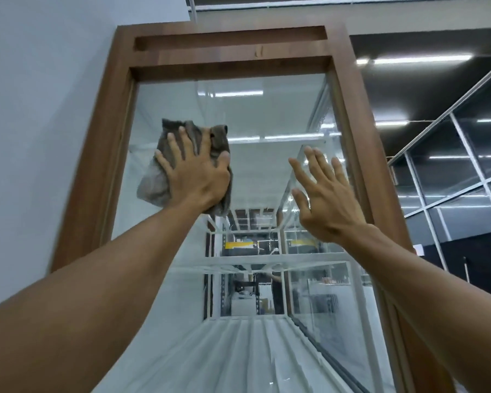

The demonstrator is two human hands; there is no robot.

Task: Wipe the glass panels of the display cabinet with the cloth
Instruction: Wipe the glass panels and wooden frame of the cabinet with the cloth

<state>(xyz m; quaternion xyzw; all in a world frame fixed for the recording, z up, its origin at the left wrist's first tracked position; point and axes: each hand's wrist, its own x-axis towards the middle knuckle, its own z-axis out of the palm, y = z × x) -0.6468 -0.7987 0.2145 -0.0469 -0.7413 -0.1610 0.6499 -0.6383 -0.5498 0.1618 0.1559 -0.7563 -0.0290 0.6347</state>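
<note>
A tall display cabinet with a brown wooden frame (97,154) fills the view, and I look up along its front glass panel (255,114). A crumpled grey-brown cloth (153,182) lies flat against the upper left of that glass. My left hand (194,171) presses on the cloth with fingers spread. My right hand (323,194) rests flat on the glass near the right frame post, fingers apart and holding nothing. Glass shelves (267,259) show inside the cabinet.
A pale wall (40,109) stands close on the cabinet's left. To the right is a dark room with a glazed partition in a white frame (451,177) and strip ceiling lights (420,59).
</note>
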